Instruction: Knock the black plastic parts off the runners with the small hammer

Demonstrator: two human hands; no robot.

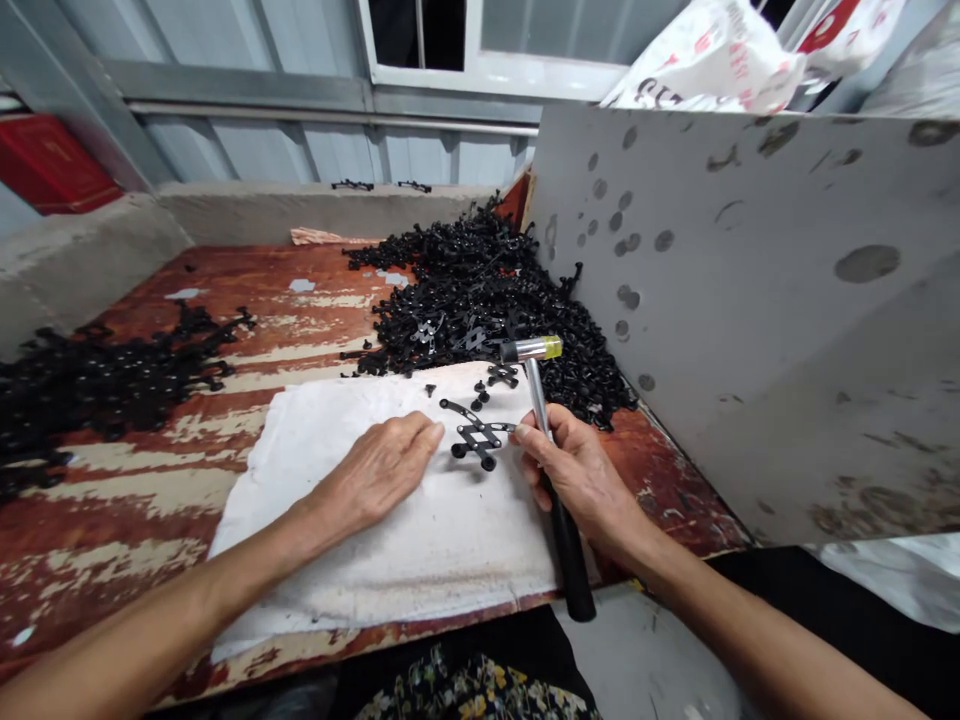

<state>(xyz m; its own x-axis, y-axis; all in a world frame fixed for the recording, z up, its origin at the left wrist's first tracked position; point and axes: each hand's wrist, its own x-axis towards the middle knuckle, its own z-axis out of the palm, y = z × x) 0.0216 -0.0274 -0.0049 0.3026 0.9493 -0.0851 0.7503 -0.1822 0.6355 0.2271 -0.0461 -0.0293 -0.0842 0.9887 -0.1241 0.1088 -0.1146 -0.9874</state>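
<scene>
My right hand (574,460) is wrapped round a small mallet (568,550) with a black grip, a metal shaft and a black-and-yellow head. Between its thumb and finger it also pinches one arm of a black scissor-like linkage (478,437), which hangs just over a white cloth (330,540). To the left of that linkage my left hand (386,460) is closed, thumb against fingers; what it holds, if anything, is hidden. A few small black pegs (480,396) and another folded linkage (502,375) lie by the cloth's far edge.
A large heap of black parts (480,270) rises behind the cloth, and a second pile (127,370) lies at left. A stained grey panel (735,300) stands along the right side. The worn red-brown tabletop (150,510) ends near my lap.
</scene>
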